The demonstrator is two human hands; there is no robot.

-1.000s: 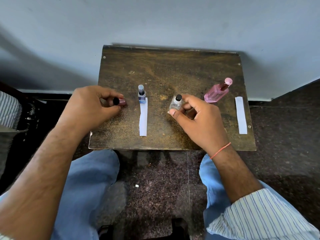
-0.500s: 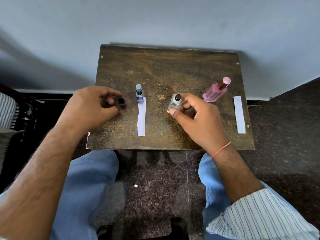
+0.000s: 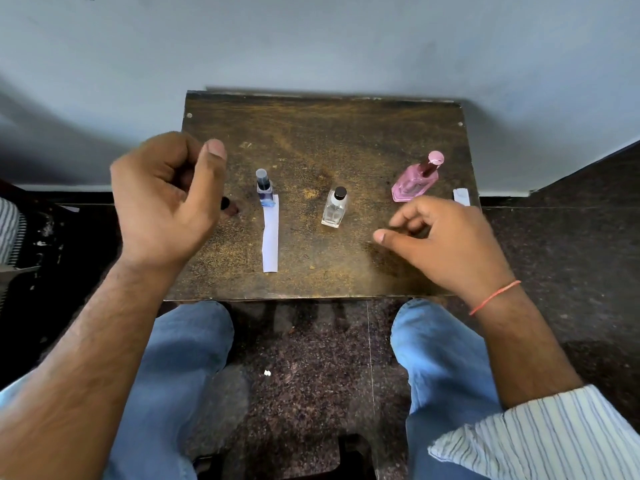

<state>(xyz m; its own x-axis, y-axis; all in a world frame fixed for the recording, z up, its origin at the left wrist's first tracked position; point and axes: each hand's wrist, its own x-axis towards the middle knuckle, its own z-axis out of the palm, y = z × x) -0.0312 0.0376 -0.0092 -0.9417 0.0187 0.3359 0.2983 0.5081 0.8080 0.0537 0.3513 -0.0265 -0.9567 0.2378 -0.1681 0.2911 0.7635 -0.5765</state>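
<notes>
While both your hands hover just above the table (image 3: 346,133), neither one holds a bottle. Your left hand (image 3: 166,199) is lifted, fingers curled in toward the palm and thumb pointing up; nothing shows inside the curl. Just beside it on the wood is a small bottle (image 3: 229,206) with a black cap and a reddish body, partly hidden and blurred, so it only seems to lie on its side. Your right hand (image 3: 446,244) is relaxed, fingers loosely bent, thumb stretched toward the clear bottle (image 3: 334,211), near it but apart.

That bottle stands upright mid-table: square see-through glass with a round black cap. A slim blue bottle (image 3: 265,188) with a clear cap stands at the far end of a white paper strip (image 3: 270,237). A pink bottle (image 3: 415,178) with faceted sides stands to the right, near a second strip (image 3: 461,196). The row and the strips suggest scents set out for testing on paper. The tabletop is worn, dark, speckled wood against a plain grey wall (image 3: 311,39).
</notes>
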